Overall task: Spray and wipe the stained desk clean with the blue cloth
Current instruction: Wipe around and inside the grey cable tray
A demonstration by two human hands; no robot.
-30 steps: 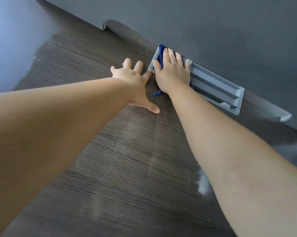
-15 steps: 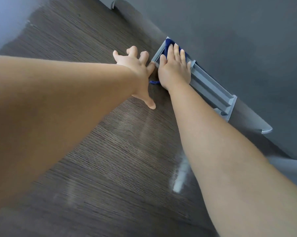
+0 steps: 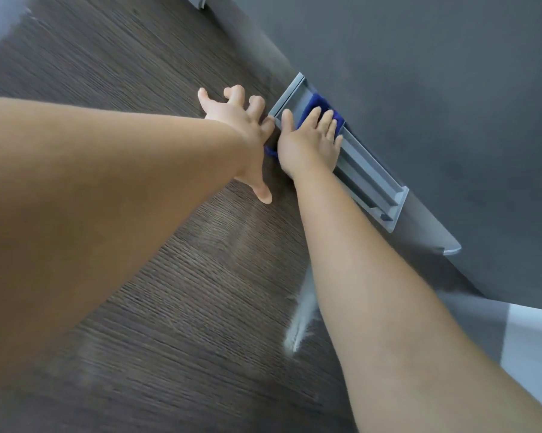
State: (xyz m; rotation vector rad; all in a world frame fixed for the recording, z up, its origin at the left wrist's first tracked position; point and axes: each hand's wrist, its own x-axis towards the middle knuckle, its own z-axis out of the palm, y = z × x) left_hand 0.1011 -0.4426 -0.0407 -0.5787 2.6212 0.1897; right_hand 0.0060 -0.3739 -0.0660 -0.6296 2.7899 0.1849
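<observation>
The desk (image 3: pixel 170 276) is leaned on by the left hand (image 3: pixel 238 120), fingers spread. The cloth (image 3: pixel 316 104) is pressed flat under the right hand (image 3: pixel 307 142), fingers straight, inside the grey tray (image 3: pixel 372 179). Wiping is judged well underway, though a pale streak (image 3: pixel 301 314), residue or glare, is left.

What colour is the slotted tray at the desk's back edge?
Light grey: the long slotted plastic tray, head view.

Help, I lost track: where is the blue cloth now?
Head view: the blue cloth lies under the right hand in the left end of the grey tray, at the back of the desk beside the left hand.
</observation>
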